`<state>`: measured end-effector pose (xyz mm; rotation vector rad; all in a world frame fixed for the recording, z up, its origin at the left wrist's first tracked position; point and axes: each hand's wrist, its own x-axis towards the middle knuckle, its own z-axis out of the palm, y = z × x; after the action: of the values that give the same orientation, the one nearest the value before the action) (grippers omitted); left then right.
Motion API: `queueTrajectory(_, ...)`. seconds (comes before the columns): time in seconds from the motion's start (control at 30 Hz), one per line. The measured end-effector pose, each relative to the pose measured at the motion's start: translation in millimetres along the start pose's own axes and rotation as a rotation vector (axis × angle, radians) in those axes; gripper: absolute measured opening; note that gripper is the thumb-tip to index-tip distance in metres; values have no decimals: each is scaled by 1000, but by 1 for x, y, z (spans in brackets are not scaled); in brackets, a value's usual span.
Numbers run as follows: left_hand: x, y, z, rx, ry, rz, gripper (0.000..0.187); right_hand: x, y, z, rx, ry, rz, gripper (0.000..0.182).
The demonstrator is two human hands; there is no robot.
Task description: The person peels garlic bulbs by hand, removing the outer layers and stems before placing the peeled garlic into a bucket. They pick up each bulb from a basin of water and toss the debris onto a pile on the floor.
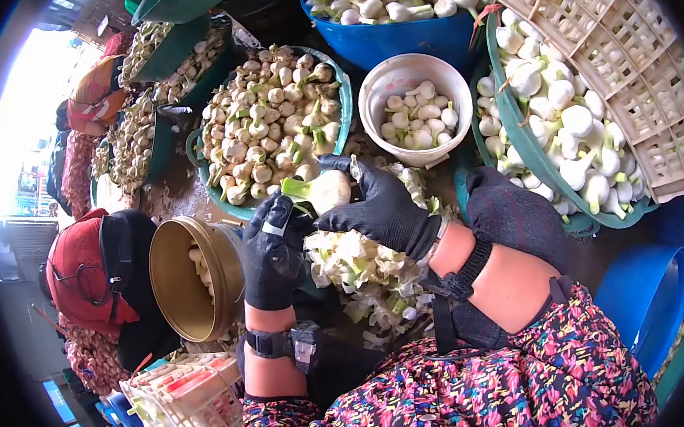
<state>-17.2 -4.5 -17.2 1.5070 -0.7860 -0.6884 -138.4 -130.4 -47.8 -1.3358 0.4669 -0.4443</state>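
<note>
Black-gloved right grip (385, 211) pinches bulb (331, 191), left grip (270, 253) its stem (295, 189) — bucket's (419, 151) red marking (401, 85) unreadable.

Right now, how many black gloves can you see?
2: the left glove, at the green stem of the garlic bulb, and the right glove, against the bulb's other side. Others may be hidden in the clutter.

Black gloves (389, 211) (floral sleeves (538, 342))
</note>
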Motion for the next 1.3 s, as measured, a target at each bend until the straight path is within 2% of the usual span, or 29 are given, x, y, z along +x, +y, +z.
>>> queueTrajectory(0.03, 1, 1, 0, -428, 65, -236, 18, 0, 1, 0, 19, -16, -62, 69)
queueTrajectory(0.07, 2, -7, 3, 14, 94, -59, 19, 0, 1, 1, 40, -39, -125, 71)
queueTrajectory(0.1, 3, -8, 0, -35, 37, -6, 19, -1, 1, 2, 33, -54, -152, 72)
queueTrajectory(0.17, 0, 3, 0, -381, 72, -261, 20, -3, -3, 3, 57, -72, -185, 70)
queueTrajectory(0.2, -1, 6, -1, -515, 88, -344, 19, -3, -7, 4, 231, -114, -36, 66)
queueTrajectory(0.23, -1, 2, -1, -172, 36, -176, 20, -2, -2, 6, 252, -106, -66, 62)
queueTrajectory(0.3, -4, 12, -2, -74, 21, -151, 19, -2, -4, 5, 334, -144, 31, 57)
queueTrajectory(0.33, -5, 10, -6, -64, 38, -136, 19, -2, -5, 6, 434, -110, 120, 58)
queueTrajectory(0.37, -5, 5, -9, -63, 45, -136, 19, 0, -12, 2, 422, -143, 249, 50)
queueTrajectory(0.43, -4, -6, -17, 84, -7, -30, 21, 3, 1, -4, 840, -329, 525, 41)
queueTrajectory(0.47, -3, -6, -14, -157, -13, -78, 23, 5, 4, -8, 1047, -562, 618, 29)
queueTrajectory(0.5, -3, -4, -13, -158, -8, -80, 23, -2, 8, -9, 769, -518, 453, 23)
queueTrajectory(0.57, -1, 4, -9, -39, -13, -68, 22, -15, 12, 6, 670, -626, 276, 23)
queueTrajectory(0.6, 2, 5, -5, -57, -17, -37, 21, -21, 4, 2, 173, -596, -162, 25)
queueTrajectory(0.63, 1, 2, -7, -59, -13, -38, 21, -16, 3, 2, 172, -600, -159, 25)
queueTrajectory(0.7, -3, -7, -16, 100, -16, -38, 20, 3, -1, 0, 1096, -595, 686, 26)
queueTrajectory(0.73, -7, -9, -20, 128, 6, 19, 22, -3, -1, 2, 768, -455, 339, 30)
queueTrajectory(0.77, -7, -5, -15, 15, 47, 61, 28, -8, -1, 4, 436, -305, 5, 37)
queueTrajectory(0.83, -10, -12, -33, -282, 35, -279, 33, 9, 3, -12, 1048, -490, 533, 32)
queueTrajectory(0.97, -6, 18, -13, -208, -84, -127, 37, -1, -4, -4, 1013, -381, 492, 41)
queueTrajectory(1.03, -5, 15, -12, -283, -10, -308, 40, -9, -14, 5, 499, -217, 219, 37)
queueTrajectory(1.07, -6, 16, -13, -292, 0, -323, 36, -5, -7, 3, 36, -275, -382, 38)
queueTrajectory(1.1, -8, 17, -13, -293, -1, -323, 36, -6, -3, 2, 34, -275, -381, 38)
queueTrajectory(1.2, -11, 16, -18, -283, -9, -319, 28, -7, -6, 0, 112, -253, -326, 36)
queueTrajectory(1.27, -13, 10, -22, -243, -124, -162, 23, -3, -13, -2, 850, -434, 671, 34)
queueTrajectory(1.3, -14, 9, -21, -243, -125, -164, 23, -2, -12, -3, 852, -432, 671, 34)
